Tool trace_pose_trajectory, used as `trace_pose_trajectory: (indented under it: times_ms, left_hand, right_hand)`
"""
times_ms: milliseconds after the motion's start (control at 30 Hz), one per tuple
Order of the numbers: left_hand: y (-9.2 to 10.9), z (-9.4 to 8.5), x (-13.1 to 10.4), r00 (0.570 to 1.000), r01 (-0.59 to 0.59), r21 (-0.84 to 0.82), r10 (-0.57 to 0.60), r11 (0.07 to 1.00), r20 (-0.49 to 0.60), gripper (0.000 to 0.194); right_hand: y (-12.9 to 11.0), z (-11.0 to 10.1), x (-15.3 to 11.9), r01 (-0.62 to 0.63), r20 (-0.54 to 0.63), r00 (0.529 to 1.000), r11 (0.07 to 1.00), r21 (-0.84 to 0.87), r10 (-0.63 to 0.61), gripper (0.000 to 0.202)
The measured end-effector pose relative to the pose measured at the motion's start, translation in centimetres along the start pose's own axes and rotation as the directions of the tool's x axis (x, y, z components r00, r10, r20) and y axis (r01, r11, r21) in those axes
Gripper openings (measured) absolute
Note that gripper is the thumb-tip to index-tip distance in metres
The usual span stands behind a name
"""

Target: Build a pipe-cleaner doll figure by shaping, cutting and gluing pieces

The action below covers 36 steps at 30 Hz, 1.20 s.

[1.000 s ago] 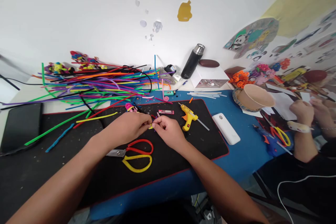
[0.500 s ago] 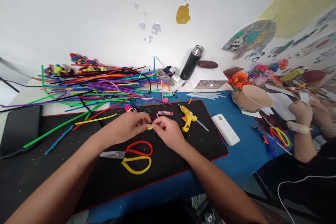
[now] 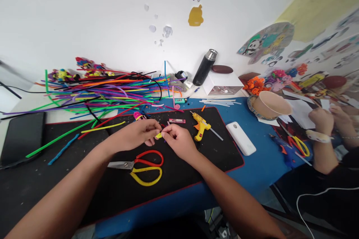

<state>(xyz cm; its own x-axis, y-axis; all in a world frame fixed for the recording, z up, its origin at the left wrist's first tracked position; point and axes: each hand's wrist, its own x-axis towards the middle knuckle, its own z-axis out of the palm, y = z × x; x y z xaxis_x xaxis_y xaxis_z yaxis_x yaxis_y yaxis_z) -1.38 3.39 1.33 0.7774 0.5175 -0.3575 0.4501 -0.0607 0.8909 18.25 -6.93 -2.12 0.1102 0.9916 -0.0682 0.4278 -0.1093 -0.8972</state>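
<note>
My left hand [image 3: 141,133] and my right hand [image 3: 179,139] meet over the black mat [image 3: 179,177]. Both pinch a small yellow pipe-cleaner piece [image 3: 159,135] at their fingertips; most of it is hidden. Right behind the fingers lies a pink and dark pipe-cleaner bit [image 3: 137,115]. Scissors [image 3: 140,166] with one red and one yellow handle rest below the hands, blades to the left. A yellow glue gun [image 3: 201,126] lies to the right of my right hand, a glue stick out of its back. A small red packet [image 3: 177,120] sits just beyond the hands.
A heap of coloured pipe cleaners [image 3: 112,91] fills the back left. Behind stand a black thermos [image 3: 204,68] and a white box [image 3: 223,84]. A white power bank [image 3: 241,138] and a paper bowl [image 3: 273,104] are to the right. A co-worker's hands [image 3: 322,121] hold paper at far right.
The fingers of my left hand have shifted slightly, and more of the yellow piece shows between the hands. My right hand stays nearly in place.
</note>
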Motion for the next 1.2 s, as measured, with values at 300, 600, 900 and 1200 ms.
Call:
trace_pose_trajectory:
  times_ms: [300,600,900,1200]
  left_hand:
    - [0.1,0.1,0.1,1.0,-0.02,-0.023,0.02,1.0,0.018,0.027]
    - [0.3,0.2,0.0,0.999,-0.041,-0.033,0.041,0.999,0.0,0.026]
    - [0.7,0.1,-0.1,0.999,-0.05,0.0,0.05,0.999,-0.014,0.032]
    - [1.1,0.3,-0.1,0.999,-0.025,-0.069,0.023,0.997,-0.038,0.032]
  right_hand:
    - [0.4,0.1,0.0,0.026,-0.001,1.0,1.0,0.011,-0.026,0.012]
    - [0.2,0.1,-0.1,0.014,0.004,1.0,1.0,0.012,-0.015,0.011]
    - [0.3,0.4,0.0,0.01,0.004,1.0,0.999,0.041,-0.01,0.009]
    - [0.1,0.4,0.2,-0.001,0.014,1.0,0.999,0.044,0.001,0.01]
